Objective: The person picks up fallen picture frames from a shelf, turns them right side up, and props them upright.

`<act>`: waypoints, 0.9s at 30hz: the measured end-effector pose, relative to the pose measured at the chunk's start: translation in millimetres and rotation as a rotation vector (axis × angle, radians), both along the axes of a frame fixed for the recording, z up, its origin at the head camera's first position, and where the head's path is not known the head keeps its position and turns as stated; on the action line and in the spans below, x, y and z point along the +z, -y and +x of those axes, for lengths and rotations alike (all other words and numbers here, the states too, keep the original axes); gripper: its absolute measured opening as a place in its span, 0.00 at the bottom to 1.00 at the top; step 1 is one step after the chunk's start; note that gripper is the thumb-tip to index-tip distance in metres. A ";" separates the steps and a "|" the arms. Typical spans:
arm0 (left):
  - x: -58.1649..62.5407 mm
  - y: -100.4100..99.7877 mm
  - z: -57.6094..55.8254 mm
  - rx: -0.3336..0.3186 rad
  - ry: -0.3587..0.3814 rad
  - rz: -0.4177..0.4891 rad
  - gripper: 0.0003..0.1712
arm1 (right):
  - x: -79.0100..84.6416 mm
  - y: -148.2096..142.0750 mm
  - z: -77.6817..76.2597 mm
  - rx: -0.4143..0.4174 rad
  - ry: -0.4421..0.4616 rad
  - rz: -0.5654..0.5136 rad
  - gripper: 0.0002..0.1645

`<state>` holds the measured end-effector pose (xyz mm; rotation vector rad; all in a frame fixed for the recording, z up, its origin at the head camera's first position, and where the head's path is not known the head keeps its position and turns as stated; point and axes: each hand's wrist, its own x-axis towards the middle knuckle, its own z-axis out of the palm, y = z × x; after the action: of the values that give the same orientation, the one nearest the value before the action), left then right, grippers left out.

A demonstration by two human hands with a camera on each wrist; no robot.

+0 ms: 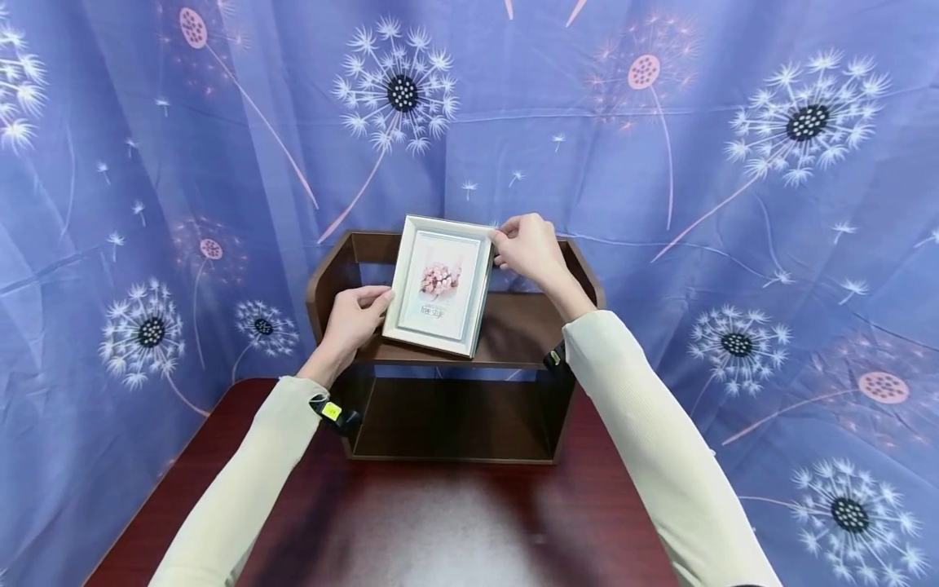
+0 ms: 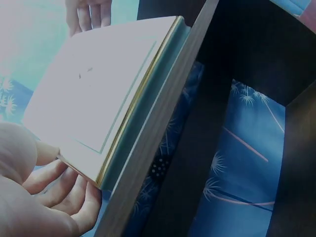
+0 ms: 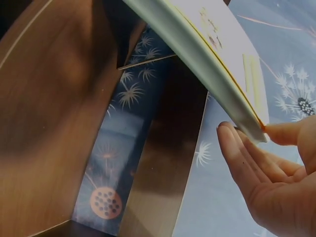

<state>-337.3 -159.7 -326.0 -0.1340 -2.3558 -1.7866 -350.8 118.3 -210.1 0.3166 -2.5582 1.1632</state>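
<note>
A picture frame [image 1: 438, 285] with a pale border and a pink flower print is held tilted in front of the upper shelf of a dark brown wooden rack [image 1: 524, 322]. My left hand [image 1: 355, 323] pinches its left edge near the lower corner, thumb on the front and fingers behind. At the upper right corner, my right hand [image 1: 533, 248] grips the edge between thumb and fingers. In the left wrist view, the frame's bottom edge [image 2: 140, 101] runs close beside the shelf board; I cannot tell whether they touch. The right wrist view shows the right hand [image 3: 276, 182] pinching the corner.
The rack stands on a dark red, glossy table [image 1: 455, 522]. Its lower compartment [image 1: 455, 416] lies below the frame, and side panels [image 1: 323, 289] rise on both sides. A blue curtain [image 1: 513, 122] with dandelion prints hangs behind and around the table.
</note>
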 end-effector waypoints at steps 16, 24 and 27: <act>-2.8 7.0 17.4 0.048 0.016 0.009 0.25 | -8.1 14.7 -22.6 0.070 0.040 -0.105 0.22; -4.6 3.1 17.0 0.061 0.010 0.017 0.25 | -5.7 14.9 -25.7 0.075 0.044 -0.098 0.23; -5.1 2.8 15.7 0.067 0.007 0.014 0.25 | -5.2 14.7 -26.2 0.074 0.042 -0.103 0.23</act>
<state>-321.6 -162.5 -331.1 -0.0457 -2.3236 -1.7752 -377.0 103.6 -215.3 0.3685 -2.5303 1.3362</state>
